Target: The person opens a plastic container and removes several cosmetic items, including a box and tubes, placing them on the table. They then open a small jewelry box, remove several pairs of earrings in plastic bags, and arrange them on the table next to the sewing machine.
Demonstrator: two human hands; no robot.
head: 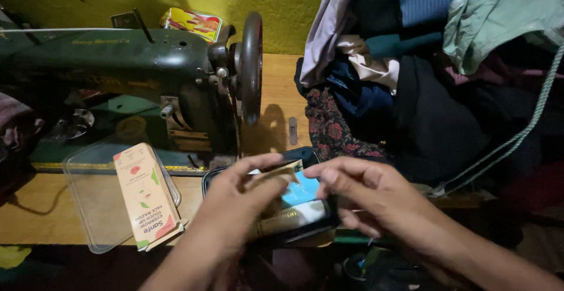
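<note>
At a sewing worktop, your left hand pinches a small tan packet between thumb and fingers, holding it just above an open black case that sits at the worktop's front edge. Your right hand hovers beside it, fingers loosely curled and narrow, their tips near the packet's end but, as far as the view shows, gripping nothing. Inside the case lie a light blue item and a pale strip, so the case is already open, and the packet is out of it and not yet unwrapped. To the left, a peach-coloured carton rests on a clear plastic lid, untouched. Behind stand a dark old sewing machine with its handwheel, and a heap of folded clothes to the right.
</note>
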